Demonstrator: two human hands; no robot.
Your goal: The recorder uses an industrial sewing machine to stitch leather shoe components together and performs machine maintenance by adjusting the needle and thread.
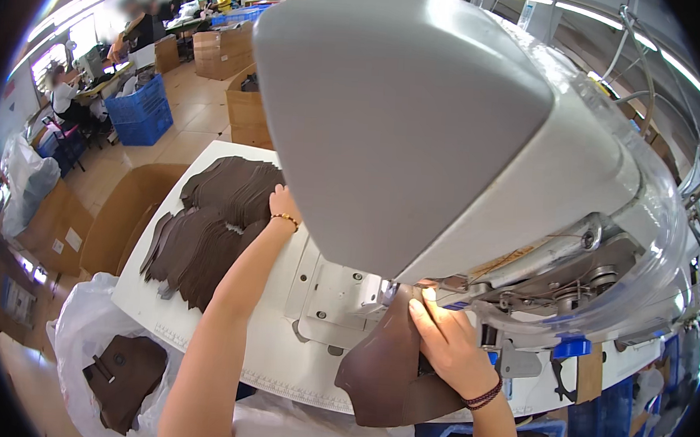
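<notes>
brown leather piece (385, 373) on the white table (277, 358), under the right hand (447, 341), fingers flat, pressing it at the sewing machine (451, 144) | left hand (283, 205) reaching onto the stack of brown pieces (213, 234), fingers hidden behind the machine, grip unclear | plastic bag (86, 338) below-left

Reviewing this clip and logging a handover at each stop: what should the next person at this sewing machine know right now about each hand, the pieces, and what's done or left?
Left hand: reaching to the stack of dark brown cut pieces on the white table, fingers hidden behind the machine head.
Right hand: pressing a brown leather piece flat at the needle area, fingertips by the foot.
Done: the piece lies under the machine; any stitching cannot be seen.
Left: the large stack remains. More brown pieces sit in the plastic bag at lower left.
</notes>
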